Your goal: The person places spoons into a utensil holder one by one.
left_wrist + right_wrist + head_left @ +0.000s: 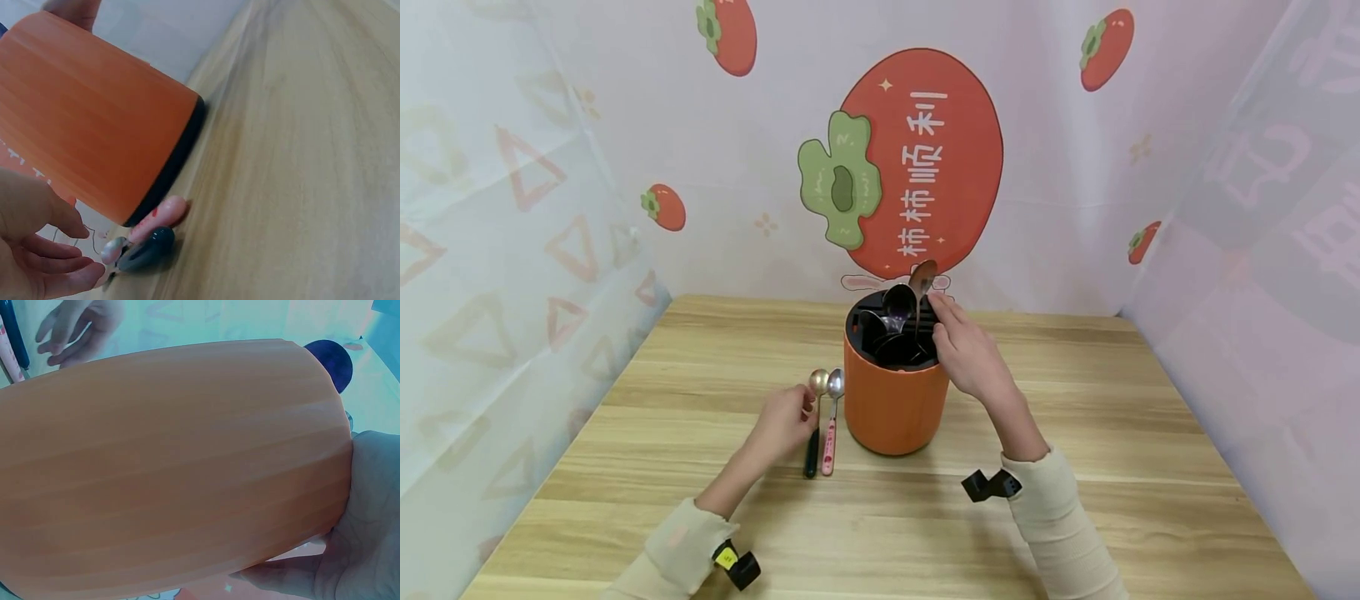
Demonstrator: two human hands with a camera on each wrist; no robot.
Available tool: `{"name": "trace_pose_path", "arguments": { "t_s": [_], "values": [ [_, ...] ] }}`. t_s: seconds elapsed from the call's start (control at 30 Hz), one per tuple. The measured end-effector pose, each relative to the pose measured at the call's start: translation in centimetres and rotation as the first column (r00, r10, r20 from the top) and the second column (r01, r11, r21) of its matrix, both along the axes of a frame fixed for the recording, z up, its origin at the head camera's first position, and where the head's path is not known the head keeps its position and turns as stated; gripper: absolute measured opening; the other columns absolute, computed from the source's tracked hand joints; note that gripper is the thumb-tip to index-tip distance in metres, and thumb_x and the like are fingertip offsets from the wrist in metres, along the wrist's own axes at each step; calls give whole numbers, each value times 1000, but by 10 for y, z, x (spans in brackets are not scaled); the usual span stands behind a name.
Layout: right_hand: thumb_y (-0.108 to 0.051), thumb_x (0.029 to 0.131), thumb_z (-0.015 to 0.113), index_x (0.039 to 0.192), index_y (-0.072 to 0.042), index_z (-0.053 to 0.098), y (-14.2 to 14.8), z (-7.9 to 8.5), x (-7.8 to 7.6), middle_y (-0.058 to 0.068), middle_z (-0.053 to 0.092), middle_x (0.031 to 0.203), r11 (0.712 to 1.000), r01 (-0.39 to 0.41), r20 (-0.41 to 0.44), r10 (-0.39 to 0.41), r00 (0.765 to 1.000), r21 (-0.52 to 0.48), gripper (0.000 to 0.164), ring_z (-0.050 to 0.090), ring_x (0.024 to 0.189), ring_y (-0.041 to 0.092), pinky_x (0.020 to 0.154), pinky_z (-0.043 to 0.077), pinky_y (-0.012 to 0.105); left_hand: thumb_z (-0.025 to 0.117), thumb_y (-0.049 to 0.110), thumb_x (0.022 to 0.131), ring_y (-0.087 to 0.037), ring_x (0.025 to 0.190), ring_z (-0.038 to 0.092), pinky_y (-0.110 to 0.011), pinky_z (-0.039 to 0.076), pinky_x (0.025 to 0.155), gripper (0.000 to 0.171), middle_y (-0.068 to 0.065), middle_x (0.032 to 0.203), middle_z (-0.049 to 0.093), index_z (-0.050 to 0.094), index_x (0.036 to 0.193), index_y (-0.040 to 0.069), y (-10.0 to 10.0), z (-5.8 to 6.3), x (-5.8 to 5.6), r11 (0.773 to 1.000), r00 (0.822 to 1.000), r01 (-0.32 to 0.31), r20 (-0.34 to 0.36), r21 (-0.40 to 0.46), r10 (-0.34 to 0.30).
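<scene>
An orange utensil holder (895,408) with a black top insert stands upright on the table. Several metal spoons (898,300) stick up out of it. My right hand (972,357) grips the holder's right rim, its fingers reaching toward the back. Left of the holder lie two spoons side by side, one with a black handle (812,454) and one with a pink patterned handle (829,450). My left hand (786,417) is beside the black-handled spoon, fingertips close to its neck. In the left wrist view, the left fingers (65,284) are loosely bent with nothing between them.
The wood-grain table (1075,400) extends around the holder. Behind it hangs a pale cloth backdrop (760,150) with red persimmon prints, and cloth panels rise on both sides.
</scene>
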State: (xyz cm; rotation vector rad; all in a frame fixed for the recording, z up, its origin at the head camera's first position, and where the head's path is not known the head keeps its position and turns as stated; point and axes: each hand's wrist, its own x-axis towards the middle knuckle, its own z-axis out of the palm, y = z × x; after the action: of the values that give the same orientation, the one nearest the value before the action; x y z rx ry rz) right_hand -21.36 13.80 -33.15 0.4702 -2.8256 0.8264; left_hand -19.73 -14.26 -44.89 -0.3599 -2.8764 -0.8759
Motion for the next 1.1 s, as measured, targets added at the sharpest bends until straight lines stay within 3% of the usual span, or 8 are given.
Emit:
{"name": "trace_pose_path", "arguments": {
  "t_s": [0.13,0.2,0.37,0.67,1.1],
  "values": [
    [-27,99,25,148,-18,26,0,-1,0,1,25,154,1000,-2,4,2,1000,-4,50,30,138,23,106,29,53,67,6,77,-15,65,56,-27,47,57,13,-6,73,62,62,86,-2,-1,-7,-2,999,999,1,49,-48,1],
    [-27,100,25,148,-18,26,1,-1,0,0,24,154,1000,-3,7,3,1000,-5,50,30,138,23,106,29,53,67,7,76,-13,57,50,-26,42,52,10,-2,64,56,59,74,2,-1,-9,-3,997,998,11,62,-72,-7],
    [-27,99,25,148,-18,26,1,-1,0,0,24,154,1000,-3,10,3,1000,-9,50,30,138,23,106,29,54,68,11,77,-10,43,36,-23,27,43,39,6,44,36,41,48,14,0,-10,-4,991,997,39,74,-127,-30],
    [-28,99,25,148,-18,26,0,-2,0,1,25,154,1000,0,7,0,1000,-11,50,27,139,22,107,28,53,66,10,77,-10,41,37,-22,25,40,38,4,44,37,41,49,13,3,-14,-8,988,985,13,173,-151,14],
    [-28,99,25,149,-17,25,1,-1,1,1,24,154,1000,-4,11,4,1000,-9,50,27,140,23,107,29,53,65,10,74,-8,40,29,-21,21,40,39,8,41,29,39,44,15,-1,-16,-10,996,976,-17,216,-86,36]
  ]
}}
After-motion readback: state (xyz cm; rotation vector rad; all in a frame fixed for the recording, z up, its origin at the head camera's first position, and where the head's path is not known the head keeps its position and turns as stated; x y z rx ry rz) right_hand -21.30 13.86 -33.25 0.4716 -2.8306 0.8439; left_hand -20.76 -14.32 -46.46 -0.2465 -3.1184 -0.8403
